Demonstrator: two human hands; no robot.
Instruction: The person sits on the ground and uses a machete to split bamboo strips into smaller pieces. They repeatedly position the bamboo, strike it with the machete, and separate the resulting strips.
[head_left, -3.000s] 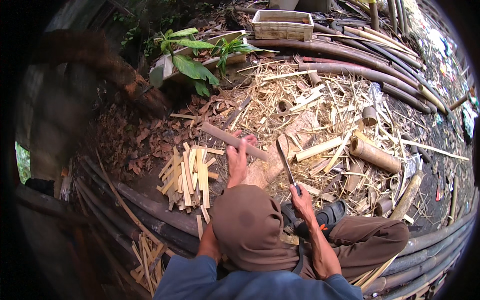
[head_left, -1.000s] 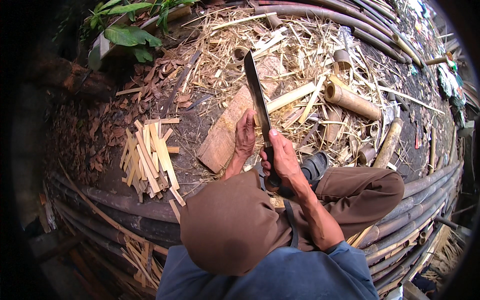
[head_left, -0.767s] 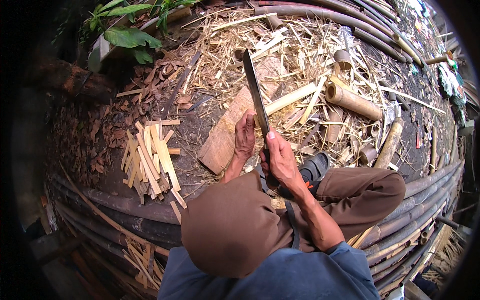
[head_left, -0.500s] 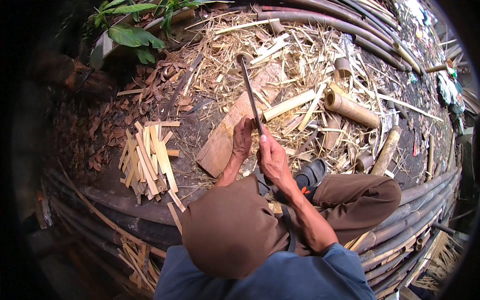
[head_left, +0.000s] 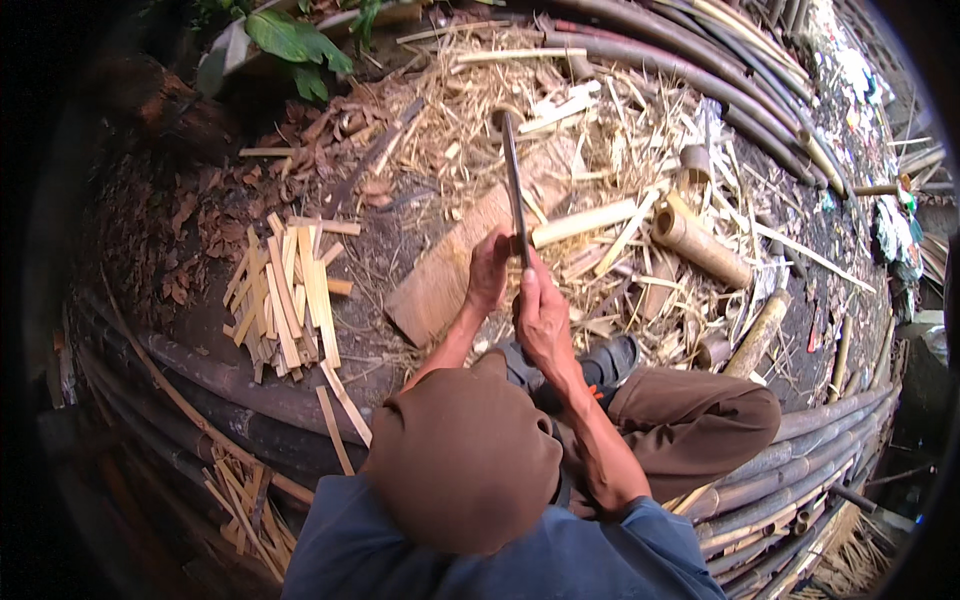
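Note:
My right hand (head_left: 541,315) is closed round the near end of a long, narrow dark blade (head_left: 516,185), a machete-like knife seen nearly edge-on. The blade points away from me over a flat wooden plank (head_left: 440,265). Just left of the blade's near part, my left hand (head_left: 488,268) has its fingers curled. Whatever they hold is hidden from this angle. Right of the blade lies a pale split bamboo strip (head_left: 585,222), above a litter of shavings. Brown cloth (head_left: 465,460) over a rounded shape covers part of my left forearm.
A pile of pale bamboo strips (head_left: 290,290) lies on the left. Cut bamboo tubes (head_left: 705,245) rest at the right among shavings. Long bamboo poles (head_left: 690,75) run along the back, and more poles (head_left: 800,460) lie close to my body. Leafy plants (head_left: 295,45) stand at the back left.
The whole view has shifted slightly. The blade now stands a little more upright in the picture, and both hands stay close together beside its near end.

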